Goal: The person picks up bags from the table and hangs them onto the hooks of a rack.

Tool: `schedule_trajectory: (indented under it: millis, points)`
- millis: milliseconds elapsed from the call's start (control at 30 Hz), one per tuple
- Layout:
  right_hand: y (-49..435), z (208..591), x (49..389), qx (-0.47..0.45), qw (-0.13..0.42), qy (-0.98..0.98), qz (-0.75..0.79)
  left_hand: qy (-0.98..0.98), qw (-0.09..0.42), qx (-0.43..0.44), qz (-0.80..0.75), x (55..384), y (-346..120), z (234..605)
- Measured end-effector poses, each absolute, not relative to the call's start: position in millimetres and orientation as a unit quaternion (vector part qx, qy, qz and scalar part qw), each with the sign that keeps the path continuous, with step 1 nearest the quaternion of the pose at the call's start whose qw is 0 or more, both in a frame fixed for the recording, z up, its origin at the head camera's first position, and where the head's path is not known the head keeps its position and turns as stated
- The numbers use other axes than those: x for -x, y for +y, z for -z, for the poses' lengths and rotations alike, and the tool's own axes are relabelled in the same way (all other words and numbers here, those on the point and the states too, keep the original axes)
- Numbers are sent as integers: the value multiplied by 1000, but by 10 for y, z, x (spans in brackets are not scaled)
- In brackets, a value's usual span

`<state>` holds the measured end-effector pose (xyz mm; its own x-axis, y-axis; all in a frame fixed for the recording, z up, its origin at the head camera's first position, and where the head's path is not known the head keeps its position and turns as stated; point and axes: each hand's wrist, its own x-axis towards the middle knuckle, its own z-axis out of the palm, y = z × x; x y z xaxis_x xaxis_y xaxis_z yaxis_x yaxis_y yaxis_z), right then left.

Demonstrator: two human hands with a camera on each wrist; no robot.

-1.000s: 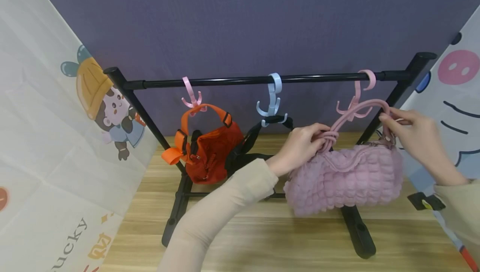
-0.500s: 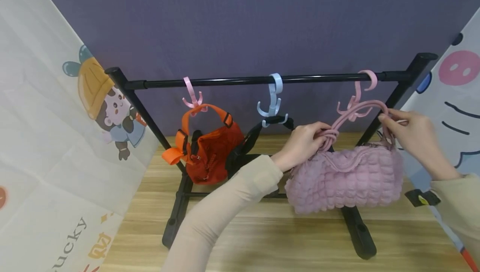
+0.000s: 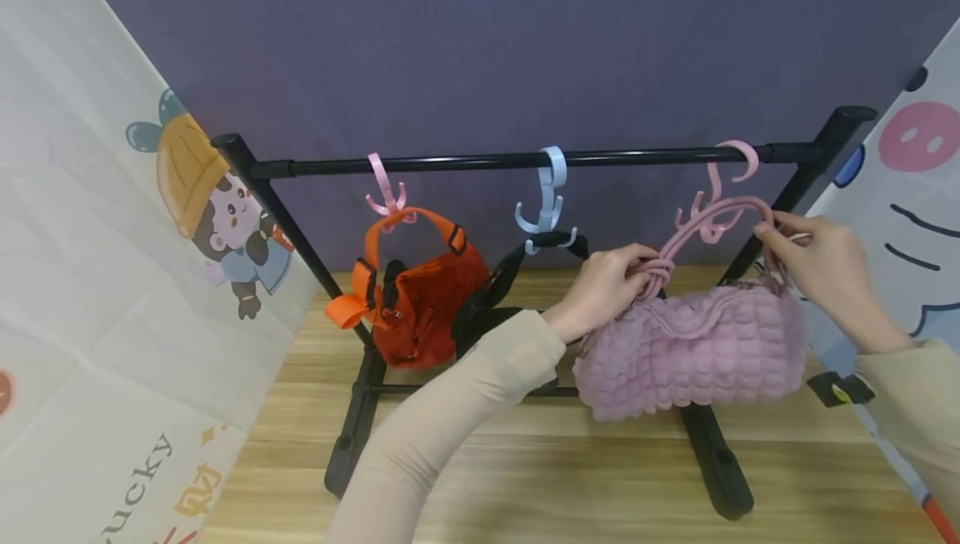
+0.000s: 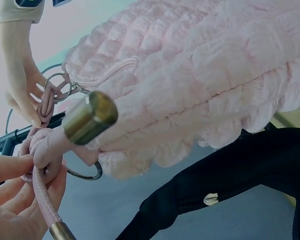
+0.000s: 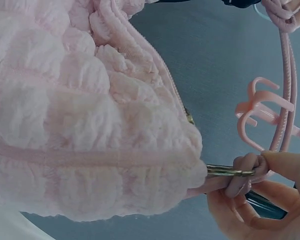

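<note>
A puffy pink handbag (image 3: 697, 352) hangs by its looped cord strap (image 3: 708, 212) between both hands. My left hand (image 3: 600, 290) pinches the knot (image 3: 655, 275) at the strap's left end; the left wrist view shows a brass cord tip (image 4: 92, 117) sticking out there. With thumb and fingers my right hand (image 3: 828, 265) pinches the strap's right end, near a metal ring (image 5: 230, 171) on the bag. The strap's arch passes in front of the right-hand pink hook (image 3: 715, 182), which hangs from the black rail (image 3: 637, 158). In the right wrist view the strap runs across the hook's prongs (image 5: 260, 107).
An orange bag (image 3: 427, 306) hangs on another pink hook (image 3: 384, 190) at the left. On a blue hook (image 3: 547, 194) in the middle hangs a black bag (image 3: 498, 286), partly behind the left arm. The rack's black feet (image 3: 716, 465) stand on a wood-patterned surface (image 3: 570, 477).
The pink handbag has risen slightly, and its strap has shifted a little up and left with both hands. The right-hand pink hook has turned slightly. The other bags stay put.
</note>
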<state>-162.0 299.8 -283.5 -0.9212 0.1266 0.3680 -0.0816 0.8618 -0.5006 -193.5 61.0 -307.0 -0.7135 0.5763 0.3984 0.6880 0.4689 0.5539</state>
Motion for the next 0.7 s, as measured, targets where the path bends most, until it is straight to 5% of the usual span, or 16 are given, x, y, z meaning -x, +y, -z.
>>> schedule_trajectory:
  millis: [700]
  points:
    - [2975,2813,1659,-9,216,-943,-252,-860,87,338,373,1999,553,3125]
